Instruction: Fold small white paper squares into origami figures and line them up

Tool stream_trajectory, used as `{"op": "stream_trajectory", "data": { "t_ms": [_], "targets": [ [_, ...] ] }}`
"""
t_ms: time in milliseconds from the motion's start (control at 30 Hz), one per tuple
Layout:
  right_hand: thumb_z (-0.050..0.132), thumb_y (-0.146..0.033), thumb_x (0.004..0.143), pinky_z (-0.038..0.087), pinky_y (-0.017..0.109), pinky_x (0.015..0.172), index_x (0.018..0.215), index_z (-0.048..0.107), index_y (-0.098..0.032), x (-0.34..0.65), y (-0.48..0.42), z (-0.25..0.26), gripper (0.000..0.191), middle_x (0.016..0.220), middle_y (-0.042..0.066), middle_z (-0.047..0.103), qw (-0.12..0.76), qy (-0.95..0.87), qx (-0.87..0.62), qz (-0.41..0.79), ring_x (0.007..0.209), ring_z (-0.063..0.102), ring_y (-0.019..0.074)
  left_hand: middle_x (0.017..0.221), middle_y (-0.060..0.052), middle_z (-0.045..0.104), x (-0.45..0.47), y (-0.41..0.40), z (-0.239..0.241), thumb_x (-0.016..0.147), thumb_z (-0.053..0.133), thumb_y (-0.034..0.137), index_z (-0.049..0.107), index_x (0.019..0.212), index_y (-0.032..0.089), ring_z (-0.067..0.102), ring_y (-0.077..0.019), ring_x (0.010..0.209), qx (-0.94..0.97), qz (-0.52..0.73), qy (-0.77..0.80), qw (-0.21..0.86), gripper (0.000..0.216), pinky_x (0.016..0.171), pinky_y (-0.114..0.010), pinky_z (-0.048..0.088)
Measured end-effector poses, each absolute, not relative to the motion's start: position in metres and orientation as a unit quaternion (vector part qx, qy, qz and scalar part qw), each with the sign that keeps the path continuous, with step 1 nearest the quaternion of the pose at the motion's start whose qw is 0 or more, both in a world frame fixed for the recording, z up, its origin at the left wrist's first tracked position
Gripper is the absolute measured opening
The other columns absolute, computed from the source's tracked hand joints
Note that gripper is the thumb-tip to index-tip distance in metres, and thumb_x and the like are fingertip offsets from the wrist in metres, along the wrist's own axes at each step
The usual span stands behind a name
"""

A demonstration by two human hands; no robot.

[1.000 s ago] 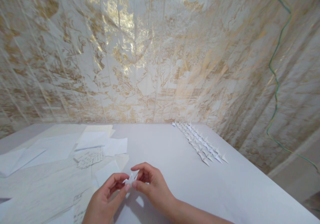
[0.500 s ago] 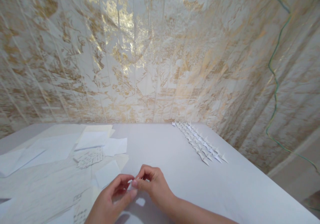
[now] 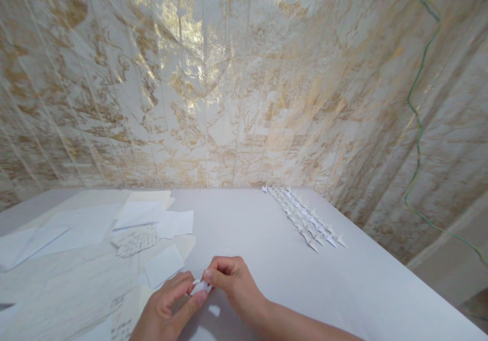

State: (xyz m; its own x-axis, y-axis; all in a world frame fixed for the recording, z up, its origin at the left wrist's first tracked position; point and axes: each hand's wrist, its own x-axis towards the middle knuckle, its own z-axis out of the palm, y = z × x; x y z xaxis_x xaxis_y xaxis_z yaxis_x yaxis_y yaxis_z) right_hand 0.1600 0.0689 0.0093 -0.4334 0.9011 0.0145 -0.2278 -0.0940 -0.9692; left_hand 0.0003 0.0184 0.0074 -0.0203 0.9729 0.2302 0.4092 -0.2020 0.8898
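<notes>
My left hand (image 3: 168, 305) and my right hand (image 3: 231, 282) meet low in the middle of the view, just above the white table (image 3: 259, 244). Both pinch one small folded white paper piece (image 3: 200, 286) between thumbs and fingertips. Most of the piece is hidden by my fingers. Its small shadow lies on the table below it.
Two rows of several small folded white paper shapes (image 3: 305, 219) run along the table's back right. Loose white paper sheets (image 3: 95, 234), some with writing, cover the left side. A gold and white patterned curtain (image 3: 229, 76) hangs behind, and a green cord (image 3: 419, 127) runs down at the right.
Both hands have sunk a little toward the table and closed tighter on the paper piece, which showed more between the fingers a second ago.
</notes>
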Motion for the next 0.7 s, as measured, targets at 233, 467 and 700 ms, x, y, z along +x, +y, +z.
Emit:
{"op": "stream_trajectory", "data": {
  "t_ms": [233,467,700],
  "targets": [
    [0.079,-0.063,0.069,0.036,0.028,0.063,0.065,0.065,-0.016,0.160,0.072,0.012,0.049,0.060,-0.001,0.058,0.429,-0.548,-0.316,0.645,0.057,0.048,0.0113,0.071,-0.002,0.075,0.003,0.019,0.005,0.068,0.075,0.064,0.077,0.073,0.023,0.071,-0.0256,0.077,0.533,0.467,0.600,0.370,0.042,0.068,-0.028,0.059],
    [0.075,-0.031,0.077,0.041,0.029,0.072,0.093,0.061,-0.023,0.164,0.071,0.020,0.023,0.070,-0.004,0.060,0.473,-0.577,-0.284,0.602,0.067,0.055,0.0144,0.070,0.002,0.071,0.002,0.023,-0.007,0.071,0.077,0.057,0.076,0.078,0.021,0.063,-0.0195,0.070,0.498,0.513,0.563,0.414,0.036,0.065,-0.024,0.051],
    [0.066,-0.024,0.081,0.042,0.027,0.071,0.092,0.059,-0.021,0.171,0.069,0.025,0.013,0.069,-0.004,0.059,0.462,-0.661,-0.273,0.524,0.067,0.054,0.0142,0.075,0.001,0.075,0.003,0.022,-0.009,0.072,0.074,0.063,0.076,0.085,0.020,0.067,-0.0208,0.074,0.488,0.504,0.563,0.436,0.045,0.068,-0.025,0.053]
  ]
}}
